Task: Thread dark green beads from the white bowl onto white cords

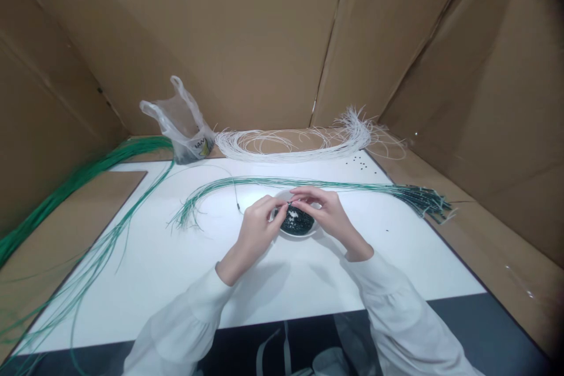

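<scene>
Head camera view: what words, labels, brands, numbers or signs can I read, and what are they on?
"IAN", as far as legible, on the translucent white plastic carrier bag.
The yellow-green mark below it: too small and blurred to read.
I can read no other text.

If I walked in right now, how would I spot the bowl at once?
Look at the white work surface. Near its middle, between the left hand and the right hand, sits a round white bowl. Its heap of small dark pieces sets it apart from the long green strands beyond it.
</scene>
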`<state>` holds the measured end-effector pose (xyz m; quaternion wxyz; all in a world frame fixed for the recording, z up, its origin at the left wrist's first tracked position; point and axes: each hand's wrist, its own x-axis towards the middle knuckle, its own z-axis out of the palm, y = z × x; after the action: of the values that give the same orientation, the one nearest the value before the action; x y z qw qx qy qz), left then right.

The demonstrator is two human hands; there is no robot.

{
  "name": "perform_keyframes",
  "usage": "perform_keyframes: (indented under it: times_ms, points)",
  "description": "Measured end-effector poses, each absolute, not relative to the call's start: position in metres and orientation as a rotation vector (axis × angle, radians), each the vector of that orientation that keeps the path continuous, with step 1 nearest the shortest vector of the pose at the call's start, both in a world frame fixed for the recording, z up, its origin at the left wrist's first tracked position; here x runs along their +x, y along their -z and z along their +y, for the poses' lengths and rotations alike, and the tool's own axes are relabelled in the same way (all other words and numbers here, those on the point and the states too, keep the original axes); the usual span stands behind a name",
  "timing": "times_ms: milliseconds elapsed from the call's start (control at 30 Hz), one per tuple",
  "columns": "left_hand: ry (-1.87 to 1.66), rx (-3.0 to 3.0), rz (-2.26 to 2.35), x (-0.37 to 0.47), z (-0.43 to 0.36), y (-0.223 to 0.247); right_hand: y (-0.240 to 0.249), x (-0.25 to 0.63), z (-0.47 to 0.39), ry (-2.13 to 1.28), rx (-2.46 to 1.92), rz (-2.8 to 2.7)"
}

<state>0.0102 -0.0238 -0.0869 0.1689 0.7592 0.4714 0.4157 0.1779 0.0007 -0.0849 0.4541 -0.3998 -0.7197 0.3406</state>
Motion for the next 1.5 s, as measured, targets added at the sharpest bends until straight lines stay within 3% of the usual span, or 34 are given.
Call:
perform_keyframes:
  times_ms: [1500]
  points:
    - [-1.166,1.975,1.237,0.006,-0.015,0.091,0.087,0.186,0.006,-0.640,-1.101,-1.712]
